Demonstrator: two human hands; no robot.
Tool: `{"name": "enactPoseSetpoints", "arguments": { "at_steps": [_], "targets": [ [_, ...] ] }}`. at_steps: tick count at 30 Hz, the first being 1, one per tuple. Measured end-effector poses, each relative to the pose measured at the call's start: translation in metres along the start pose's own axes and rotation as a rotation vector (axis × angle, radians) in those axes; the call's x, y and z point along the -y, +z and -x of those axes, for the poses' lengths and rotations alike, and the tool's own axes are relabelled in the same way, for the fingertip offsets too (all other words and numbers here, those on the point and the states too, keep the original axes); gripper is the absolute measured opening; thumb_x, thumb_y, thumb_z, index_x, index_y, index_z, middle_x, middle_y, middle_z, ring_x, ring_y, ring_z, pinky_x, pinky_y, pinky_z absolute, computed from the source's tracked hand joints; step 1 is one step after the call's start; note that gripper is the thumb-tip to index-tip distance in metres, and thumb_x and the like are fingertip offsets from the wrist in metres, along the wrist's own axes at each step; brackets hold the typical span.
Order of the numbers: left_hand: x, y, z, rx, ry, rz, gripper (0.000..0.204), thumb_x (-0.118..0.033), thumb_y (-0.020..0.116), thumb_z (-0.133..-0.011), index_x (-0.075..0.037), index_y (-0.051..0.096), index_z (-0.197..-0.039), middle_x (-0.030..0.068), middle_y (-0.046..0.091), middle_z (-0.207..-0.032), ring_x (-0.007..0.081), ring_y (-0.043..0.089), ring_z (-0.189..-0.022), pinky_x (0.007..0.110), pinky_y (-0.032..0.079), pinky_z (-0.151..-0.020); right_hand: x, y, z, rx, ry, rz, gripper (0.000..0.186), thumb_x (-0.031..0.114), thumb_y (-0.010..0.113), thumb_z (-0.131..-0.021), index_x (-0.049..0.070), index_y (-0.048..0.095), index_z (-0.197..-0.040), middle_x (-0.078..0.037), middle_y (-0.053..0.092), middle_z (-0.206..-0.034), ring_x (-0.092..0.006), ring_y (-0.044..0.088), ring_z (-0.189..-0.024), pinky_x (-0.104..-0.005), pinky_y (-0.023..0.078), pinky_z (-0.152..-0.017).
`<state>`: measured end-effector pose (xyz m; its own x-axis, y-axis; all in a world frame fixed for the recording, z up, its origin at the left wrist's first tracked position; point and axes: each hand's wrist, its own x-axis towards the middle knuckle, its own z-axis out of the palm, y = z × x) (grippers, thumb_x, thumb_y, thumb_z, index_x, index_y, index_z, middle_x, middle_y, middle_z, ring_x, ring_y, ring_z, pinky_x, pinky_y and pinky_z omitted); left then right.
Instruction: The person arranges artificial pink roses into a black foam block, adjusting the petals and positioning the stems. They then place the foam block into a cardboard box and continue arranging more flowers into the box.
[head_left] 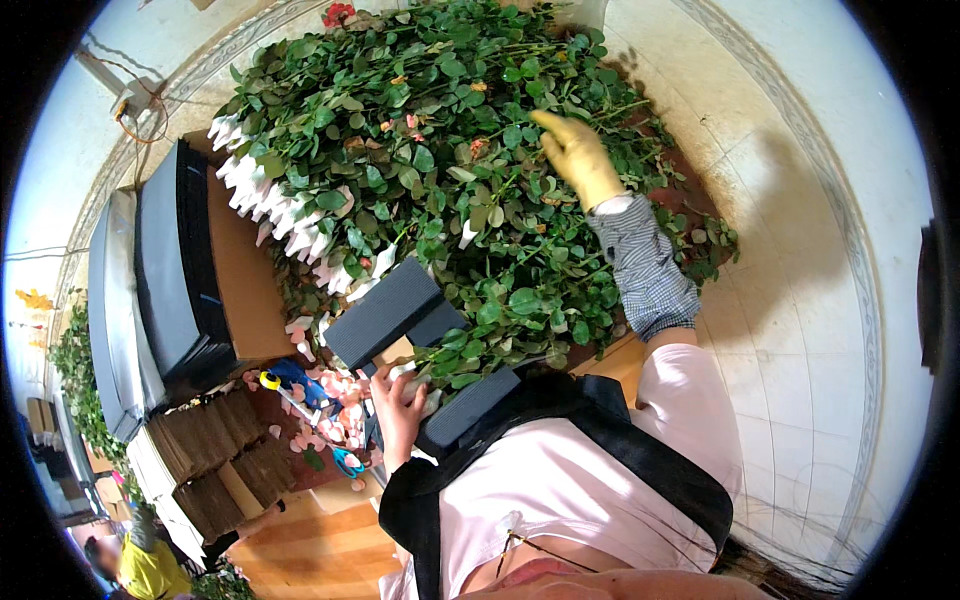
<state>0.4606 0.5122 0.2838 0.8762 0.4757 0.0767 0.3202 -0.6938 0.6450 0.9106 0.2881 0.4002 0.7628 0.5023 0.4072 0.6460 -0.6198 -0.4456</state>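
Note:
A large heap of leafy rose stems [430, 150] spreads before me, with white-sleeved rose heads [275, 200] lined along its left side. My left hand [397, 415] is bare and low in the middle, its fingers curled around a white-sleeved rose [410, 378]. Beside it stand dark grey corrugated sheets [385, 312], and another dark sheet [468, 410] lies close to my body. Leafy stems rest between these sheets. My right hand [578, 160], in a yellow glove, reaches over the heap's right part. Its fingers extend toward the leaves, and nothing shows in them.
Left of the heap stand a stack of dark sheets [175, 260] and a brown cardboard panel [245, 275]. Below are stacked brown cardboard pieces [215, 450]. Loose pink petals [340, 410], a yellow-handled tool [272, 382] and blue-handled scissors [348, 462] lie near my left hand. A person in yellow [150, 570] is at lower left.

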Motion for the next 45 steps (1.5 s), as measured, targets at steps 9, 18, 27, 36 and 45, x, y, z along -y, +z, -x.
{"name": "enactPoseSetpoints", "arguments": {
  "at_steps": [9,18,27,36,45],
  "targets": [
    [-0.001,-0.001,-0.004,-0.029,0.060,-0.011,0.031,-0.015,0.083,-0.079,-0.006,0.073,-0.107,0.0191,0.055,-0.127,0.0391,0.054,-0.119,0.047,0.045,-0.102,-0.052,0.118,0.056,0.494,0.047,0.405,0.049,0.023,0.063,-0.095,0.007,0.056,-0.140,-0.015,0.054,-0.149,-0.0313,0.052,-0.136,-0.0425,0.042,-0.114],
    [-0.004,-0.002,-0.004,-0.008,0.015,0.038,0.030,-0.013,0.082,-0.081,-0.005,0.072,-0.108,0.0197,0.054,-0.129,0.0395,0.053,-0.121,0.046,0.045,-0.103,0.009,0.067,0.048,0.383,-0.034,0.504,0.039,0.027,0.065,-0.094,0.011,0.063,-0.129,-0.011,0.072,-0.113,-0.0312,0.066,-0.110,-0.0452,0.051,-0.094],
    [-0.008,-0.007,-0.004,0.022,-0.011,0.051,0.031,-0.014,0.082,-0.080,-0.005,0.072,-0.108,0.0189,0.053,-0.131,0.0394,0.052,-0.123,0.046,0.043,-0.106,-0.001,0.105,0.042,0.269,-0.077,0.911,0.034,0.016,0.056,-0.094,0.015,0.064,-0.127,-0.009,0.064,-0.133,-0.0253,0.053,-0.133,-0.0441,0.036,-0.114],
    [-0.002,-0.001,-0.003,-0.046,0.043,0.041,0.030,-0.016,0.083,-0.077,-0.008,0.074,-0.105,0.0162,0.057,-0.125,0.0373,0.054,-0.116,0.047,0.046,-0.100,-0.020,-0.008,0.016,-0.411,-0.192,0.189,0.044,-0.007,0.078,-0.074,0.009,0.068,-0.113,-0.008,0.067,-0.133,-0.0269,0.062,-0.126,-0.0429,0.049,-0.109],
    [0.007,0.003,0.001,-0.107,0.085,0.014,0.030,-0.020,0.083,-0.078,-0.008,0.074,-0.105,0.0176,0.057,-0.123,0.0385,0.055,-0.113,0.047,0.046,-0.098,0.071,-0.153,-0.026,-0.053,0.089,-0.912,0.031,0.021,0.054,-0.108,0.005,0.067,-0.130,-0.008,0.072,-0.124,-0.0156,0.060,-0.116,-0.0309,0.046,-0.103]
  ]
}}
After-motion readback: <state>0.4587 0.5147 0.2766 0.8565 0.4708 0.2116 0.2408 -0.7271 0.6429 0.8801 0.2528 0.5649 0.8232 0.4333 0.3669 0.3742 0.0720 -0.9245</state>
